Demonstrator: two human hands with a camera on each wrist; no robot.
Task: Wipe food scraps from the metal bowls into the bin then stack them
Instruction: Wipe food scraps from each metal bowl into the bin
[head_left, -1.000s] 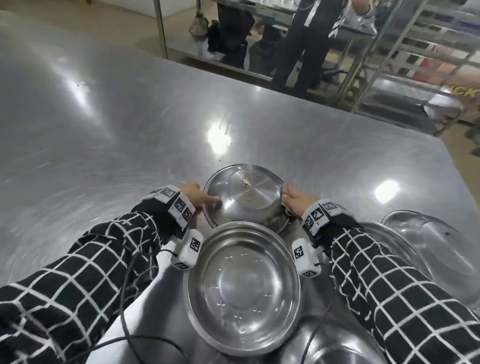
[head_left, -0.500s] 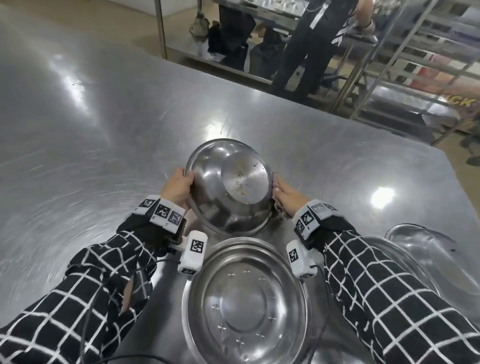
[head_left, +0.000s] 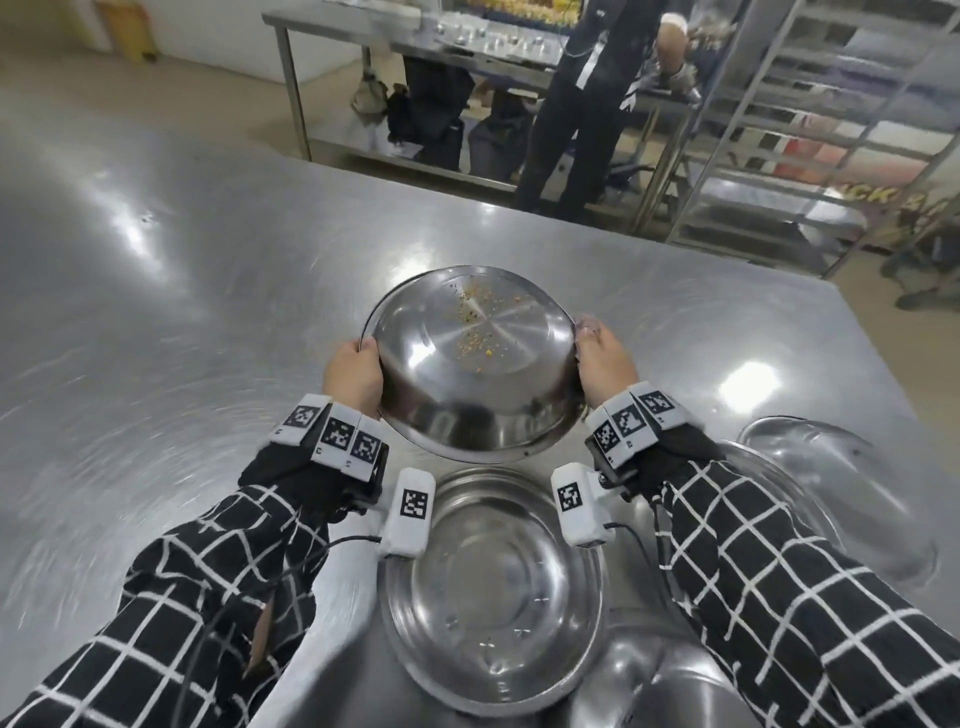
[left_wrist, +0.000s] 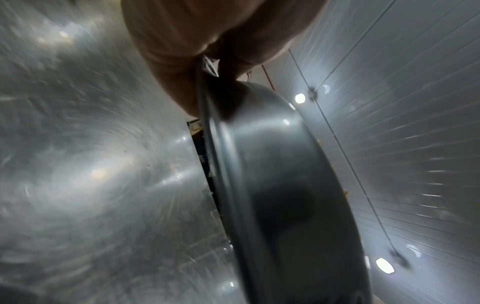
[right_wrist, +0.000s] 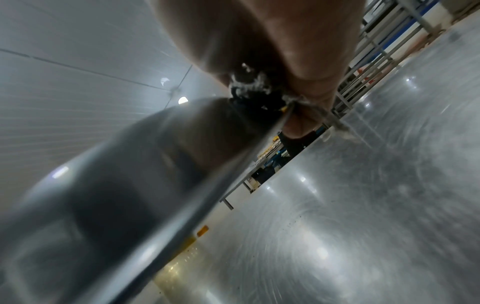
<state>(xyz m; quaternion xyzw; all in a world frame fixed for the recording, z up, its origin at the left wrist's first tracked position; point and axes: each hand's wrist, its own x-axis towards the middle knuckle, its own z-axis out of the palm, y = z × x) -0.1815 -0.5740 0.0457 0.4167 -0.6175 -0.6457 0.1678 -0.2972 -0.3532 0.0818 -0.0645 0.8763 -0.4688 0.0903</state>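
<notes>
Both hands, left and right, grip the rim of a raised, crumb-speckled metal bowl above an upright bowl on the steel table.

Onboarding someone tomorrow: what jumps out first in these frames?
A metal bowl speckled with yellow crumbs, held tilted above the steel table, the left hand and right hand each gripping its rim. Just below it a second, nearly clean bowl sits on the table between the checked sleeves.
</notes>
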